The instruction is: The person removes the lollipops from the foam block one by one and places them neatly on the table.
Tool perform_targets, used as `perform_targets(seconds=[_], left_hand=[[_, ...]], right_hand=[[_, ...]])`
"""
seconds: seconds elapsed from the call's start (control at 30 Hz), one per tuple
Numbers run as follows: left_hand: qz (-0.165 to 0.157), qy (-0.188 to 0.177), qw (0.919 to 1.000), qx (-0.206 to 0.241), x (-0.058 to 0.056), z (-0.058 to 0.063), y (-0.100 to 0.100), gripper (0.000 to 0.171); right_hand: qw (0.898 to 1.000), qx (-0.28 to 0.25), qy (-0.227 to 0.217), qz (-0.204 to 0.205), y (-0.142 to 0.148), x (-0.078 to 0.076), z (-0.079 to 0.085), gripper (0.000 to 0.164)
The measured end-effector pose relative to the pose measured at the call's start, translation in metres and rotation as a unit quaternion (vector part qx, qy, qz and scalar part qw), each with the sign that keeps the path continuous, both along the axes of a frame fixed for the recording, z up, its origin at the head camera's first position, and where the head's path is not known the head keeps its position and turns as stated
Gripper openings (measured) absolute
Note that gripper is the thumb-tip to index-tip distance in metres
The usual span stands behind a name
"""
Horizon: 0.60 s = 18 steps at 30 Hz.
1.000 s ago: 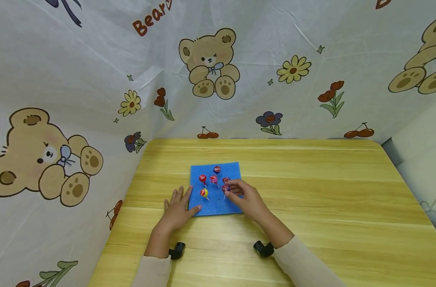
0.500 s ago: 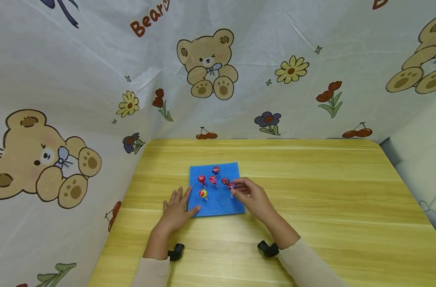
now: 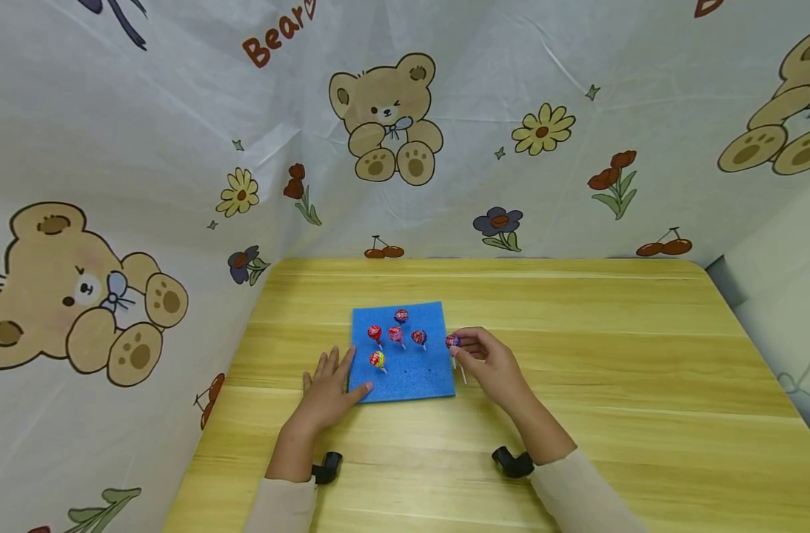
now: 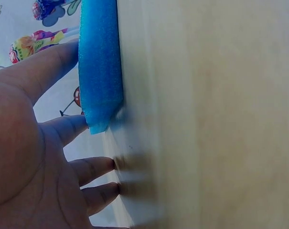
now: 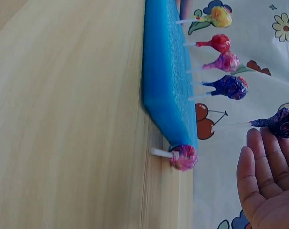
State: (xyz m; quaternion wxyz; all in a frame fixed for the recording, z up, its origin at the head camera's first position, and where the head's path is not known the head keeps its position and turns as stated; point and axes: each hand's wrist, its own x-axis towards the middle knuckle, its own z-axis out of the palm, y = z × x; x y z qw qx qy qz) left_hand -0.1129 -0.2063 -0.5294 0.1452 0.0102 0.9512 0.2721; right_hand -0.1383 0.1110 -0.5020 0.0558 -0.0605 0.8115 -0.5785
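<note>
Lollipops stand on white sticks in a blue foam pad on the wooden table. Think of the pad as a clock, with 12 o'clock far from the person. A blue and red lollipop is at 12, a red lollipop is near 10, a yellow lollipop is between 8 and 9, and a purple lollipop is between 1 and 2. A pink one is close to the middle.

The right hand is off the pad at 3 o'clock. Its thumb and fingers pinch the round top of a dark purple lollipop, and the stick hangs down just past the edge. Near that hand, a loose pink lollipop lies by the pad's corner. I can't tell if it touches the foam.

The left hand is at 8 o'clock with its fingers spread wide. It pinches nothing. Its thumb rests on the pad, one finger touches the pad's side, and other fingertips touch the table.

Behind the table hangs a bear cloth.
</note>
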Motion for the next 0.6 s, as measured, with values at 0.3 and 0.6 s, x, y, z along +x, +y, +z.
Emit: perform_targets(seconds=[0.3, 0.6], left_hand=[[0.001, 0.0, 1.0, 0.003, 0.0, 0.001, 0.001, 0.085], [0.002, -0.007, 0.9999, 0.009, 0.0, 0.001, 0.0, 0.086]], right_hand=[[1.0, 0.004, -0.002, -0.027, 0.015, 0.0, -0.003, 0.038], [0.999, 0.039, -0.013, -0.027, 0.024, -0.005, -0.013, 0.039]])
